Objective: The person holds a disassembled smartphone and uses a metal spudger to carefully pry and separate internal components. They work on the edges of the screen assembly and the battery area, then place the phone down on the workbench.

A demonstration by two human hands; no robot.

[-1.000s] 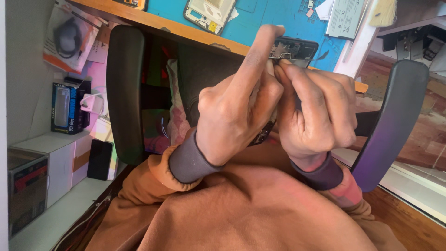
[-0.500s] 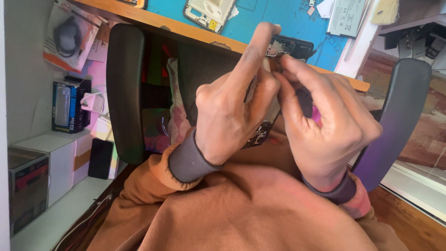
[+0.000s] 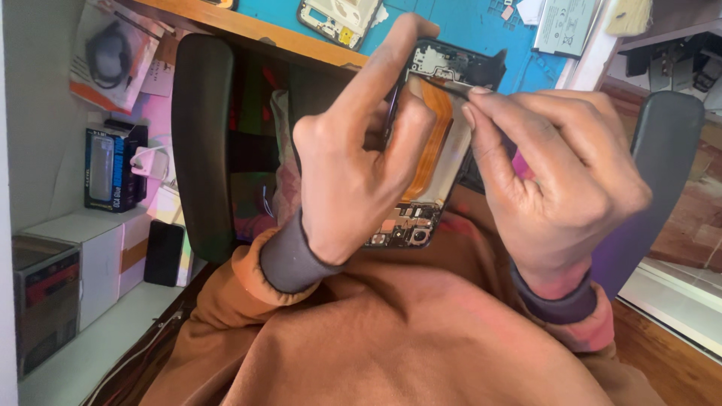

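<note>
Right hand (image 3: 560,177) has drawn back — tweezers (image 3: 451,85) on opened phone (image 3: 432,150).

We are holding an opened phone (image 3: 429,150) in our left hand (image 3: 353,165), its orange flex cable (image 3: 436,128) showing, while our right hand (image 3: 556,173) is pinching thin tweezers (image 3: 451,85) against its upper edge, above a blue mat (image 3: 466,22).

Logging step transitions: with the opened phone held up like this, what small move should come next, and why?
Probably ease the tweezers gently along the orange flex cable. The right hand pinches them at the cable's upper end, while the left hand grips the opened phone steady.
</note>
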